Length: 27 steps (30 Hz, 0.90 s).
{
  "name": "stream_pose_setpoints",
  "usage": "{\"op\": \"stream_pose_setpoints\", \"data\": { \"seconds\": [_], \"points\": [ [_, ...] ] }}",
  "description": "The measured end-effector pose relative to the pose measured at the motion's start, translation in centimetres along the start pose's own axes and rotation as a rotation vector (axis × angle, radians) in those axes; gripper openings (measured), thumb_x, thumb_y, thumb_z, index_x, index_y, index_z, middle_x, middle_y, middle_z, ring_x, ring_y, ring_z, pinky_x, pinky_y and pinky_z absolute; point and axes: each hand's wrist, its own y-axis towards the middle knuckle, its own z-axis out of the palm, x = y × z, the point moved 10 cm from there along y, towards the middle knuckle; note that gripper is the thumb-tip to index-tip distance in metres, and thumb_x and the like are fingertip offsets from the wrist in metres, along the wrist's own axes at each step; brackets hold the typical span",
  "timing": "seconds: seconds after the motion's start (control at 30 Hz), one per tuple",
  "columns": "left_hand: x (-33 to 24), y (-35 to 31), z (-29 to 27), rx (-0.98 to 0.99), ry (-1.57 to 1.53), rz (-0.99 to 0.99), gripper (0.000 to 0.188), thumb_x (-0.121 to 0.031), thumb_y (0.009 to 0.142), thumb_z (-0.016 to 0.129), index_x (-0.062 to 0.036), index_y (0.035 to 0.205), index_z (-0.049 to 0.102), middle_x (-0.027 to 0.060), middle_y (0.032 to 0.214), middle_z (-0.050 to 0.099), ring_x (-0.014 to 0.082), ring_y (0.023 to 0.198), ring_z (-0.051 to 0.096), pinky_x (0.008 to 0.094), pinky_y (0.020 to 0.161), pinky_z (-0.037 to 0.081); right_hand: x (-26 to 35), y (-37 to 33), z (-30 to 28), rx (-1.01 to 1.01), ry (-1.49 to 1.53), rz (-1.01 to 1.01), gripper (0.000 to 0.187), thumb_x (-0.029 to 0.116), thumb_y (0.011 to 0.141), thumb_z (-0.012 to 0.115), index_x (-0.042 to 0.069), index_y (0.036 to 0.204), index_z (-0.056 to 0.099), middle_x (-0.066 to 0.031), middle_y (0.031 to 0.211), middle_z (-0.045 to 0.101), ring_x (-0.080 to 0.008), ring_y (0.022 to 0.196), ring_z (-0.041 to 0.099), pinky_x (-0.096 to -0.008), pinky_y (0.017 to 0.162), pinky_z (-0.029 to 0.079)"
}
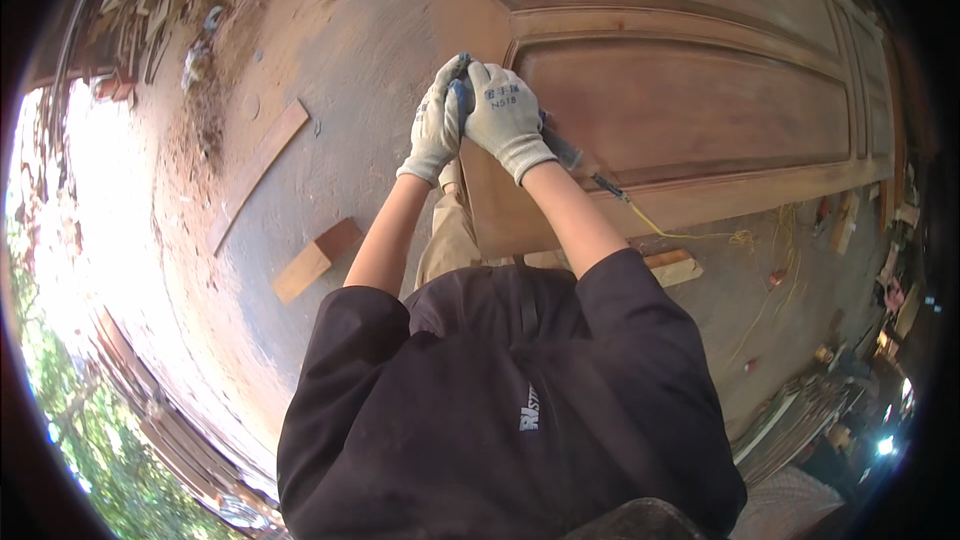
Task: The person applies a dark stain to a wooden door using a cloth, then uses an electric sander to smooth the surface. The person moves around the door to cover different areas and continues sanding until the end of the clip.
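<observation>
Both my hands wear whitish knit gloves with blue palms and meet at the near left end of a brown wooden panel door (690, 110). My right hand (500, 110) is closed, its back upward, over what seems to be the front of a corded power tool. The tool's dark grey-blue rear body (564, 148) shows past the right wrist, and its exact kind is hidden. Pressed against the right hand, my left hand (437, 125) is closed too, fingers pointing away from me. What lies between the palms is covered.
A yellow cord (660, 230) runs from the tool over the door edge to the floor. A wood block (680, 267) sits by that edge. On the floor at left lie a long board (262, 175) and a short block (315, 260). Stacked timber (165, 5) lines the far left.
</observation>
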Motion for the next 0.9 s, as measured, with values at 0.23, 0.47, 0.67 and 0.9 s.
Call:
{"op": "stream_pose_setpoints", "data": {
  "seconds": [0.23, 0.47, 0.67, 0.9],
  "points": [
    [6.2, 10.2, 0.4, -0.150, 0.251, -0.179, 0.051, -0.039, 0.105, 0.044, -0.0050, 0.143, 0.048, 0.0208, 0.144, 0.049, 0.0397, 0.133, 0.046, 0.0470, 0.112, 0.037, -5.4, 10.3, -1.8, -0.016, -0.128, 0.179, 0.052, 0.041, 0.079, 0.072, 0.011, 0.118, 0.055, -0.0163, 0.111, 0.065, -0.0350, 0.103, 0.065, -0.0450, 0.088, 0.053],
    [12.9, 9.9, 3.8, -0.194, 0.638, -0.520, 0.068, -0.041, 0.098, 0.052, -0.0099, 0.154, 0.031, 0.0360, 0.148, 0.033, 0.0486, 0.135, 0.039, 0.0522, 0.112, 0.036, -14.8, 13.2, -7.6, -0.079, -0.248, 0.256, 0.066, 0.045, 0.074, 0.073, 0.016, 0.130, 0.058, -0.0127, 0.125, 0.064, -0.0320, 0.116, 0.062, -0.0442, 0.095, 0.051],
    [12.8, 10.4, 4.4, -0.153, 0.679, -0.567, 0.069, -0.041, 0.097, 0.054, -0.0083, 0.154, 0.032, 0.0345, 0.149, 0.031, 0.0485, 0.136, 0.037, 0.0523, 0.113, 0.034, -26.7, 14.4, -14.1, -0.087, -0.317, 0.426, 0.078, 0.046, 0.070, 0.080, 0.011, 0.136, 0.058, -0.0149, 0.132, 0.063, -0.0328, 0.122, 0.060, -0.0421, 0.103, 0.047],
    [13.3, 10.4, 5.1, -0.126, 0.689, -0.594, 0.070, -0.040, 0.097, 0.054, -0.0087, 0.154, 0.031, 0.0338, 0.150, 0.028, 0.0480, 0.137, 0.035, 0.0526, 0.114, 0.032, -30.3, 14.9, -17.5, -0.198, -0.368, 0.579, 0.078, 0.048, 0.070, 0.083, 0.010, 0.134, 0.061, -0.0154, 0.130, 0.065, -0.0336, 0.121, 0.061, -0.0423, 0.101, 0.048]
  ]
}}
